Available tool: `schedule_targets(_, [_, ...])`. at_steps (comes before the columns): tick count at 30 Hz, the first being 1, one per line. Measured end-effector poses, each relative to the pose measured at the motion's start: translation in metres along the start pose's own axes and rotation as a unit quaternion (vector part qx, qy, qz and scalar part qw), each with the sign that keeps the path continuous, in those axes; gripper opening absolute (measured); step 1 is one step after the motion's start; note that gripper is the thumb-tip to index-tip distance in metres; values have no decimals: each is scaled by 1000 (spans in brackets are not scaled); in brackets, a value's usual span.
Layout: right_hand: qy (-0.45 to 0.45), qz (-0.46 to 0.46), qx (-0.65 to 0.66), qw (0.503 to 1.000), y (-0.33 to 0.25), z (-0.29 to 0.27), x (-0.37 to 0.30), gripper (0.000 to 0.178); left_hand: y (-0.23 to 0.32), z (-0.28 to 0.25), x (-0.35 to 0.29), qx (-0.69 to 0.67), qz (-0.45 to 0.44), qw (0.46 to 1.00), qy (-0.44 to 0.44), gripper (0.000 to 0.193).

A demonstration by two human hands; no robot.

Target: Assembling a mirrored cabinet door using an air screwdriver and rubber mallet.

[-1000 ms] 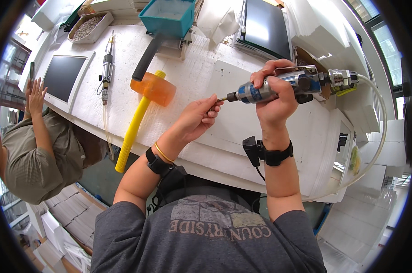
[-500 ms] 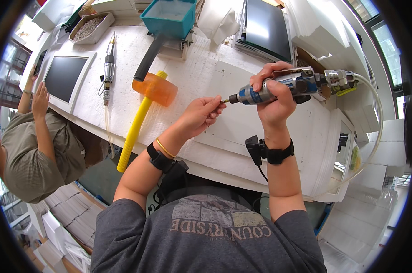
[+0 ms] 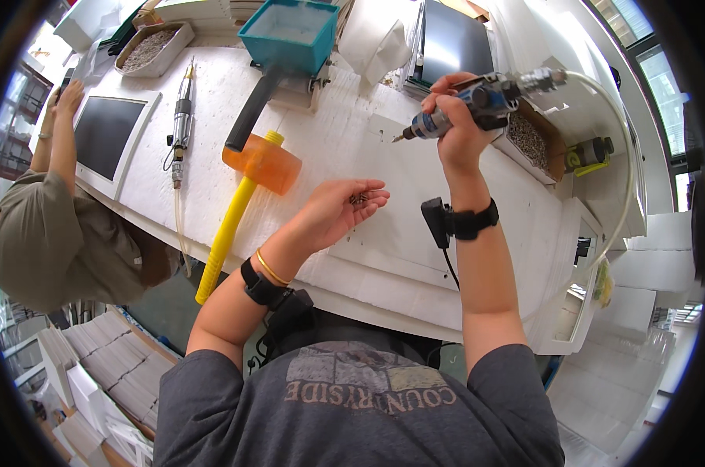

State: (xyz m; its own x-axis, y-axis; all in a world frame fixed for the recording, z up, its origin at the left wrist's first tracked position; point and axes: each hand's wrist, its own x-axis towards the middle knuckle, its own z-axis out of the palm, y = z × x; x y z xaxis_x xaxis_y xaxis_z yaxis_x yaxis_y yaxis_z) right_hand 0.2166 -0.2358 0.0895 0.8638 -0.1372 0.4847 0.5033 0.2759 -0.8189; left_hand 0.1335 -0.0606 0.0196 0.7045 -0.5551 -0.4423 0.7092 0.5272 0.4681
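Note:
My left hand [image 3: 338, 214] is turned palm up above the white board, its fingers loosely cupped around several small dark screws [image 3: 358, 199]. My right hand [image 3: 463, 132] grips a blue and silver air screwdriver [image 3: 485, 101], with a hose running from its back end. The bit points left and down, over the far part of a flat white panel [image 3: 399, 233] lying on the bench. Small dark holes show in the panel near the bit. Whether a screw sits on the bit is too small to tell.
A mallet [image 3: 263, 163] with an orange head and yellow handle lies left of my left hand. Beyond are a second air screwdriver [image 3: 182, 117], a teal bin [image 3: 290, 39] and a tray of screws [image 3: 154, 50]. An open box of screws [image 3: 527, 140] stands right. A co-worker [image 3: 64, 233] stands left by a framed dark panel [image 3: 111, 132].
My left hand has come away from the bit and turned palm up, showing the screws. The air screwdriver has moved up and away in my right hand. The co-worker's hands have shifted farther off.

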Motion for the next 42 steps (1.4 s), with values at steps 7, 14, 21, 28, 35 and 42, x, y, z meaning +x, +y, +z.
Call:
schedule_targets(7, [-12, -13, -51, 999, 17, -7, 13, 17, 2, -6, -13, 6, -4, 1000, -6, 27])
schedule_targets(14, [-31, 1, -47, 998, 24, -4, 14, 15, -4, -11, -1, 11, -13, 1000, -19, 22])
schedule_targets(21, [-71, -7, -56, 996, 33, 0, 20, 14, 3, -6, 12, 60, 32, 997, -30, 24])
schedule_targets(28, [-56, 8, -74, 996, 36, -1, 18, 9, 3, 0, 21, 97, 72, 993, 16, 26])
schedule_targets(35, [-26, 17, -35, 999, 31, -3, 15, 11, 3, 0, 27, 114, 92, 989, 27, 26])
schedule_targets(42, [0, 37, -44, 998, 18, 1, 14, 15, 10, 0, 32, 49, 112, 991, 52, 24])
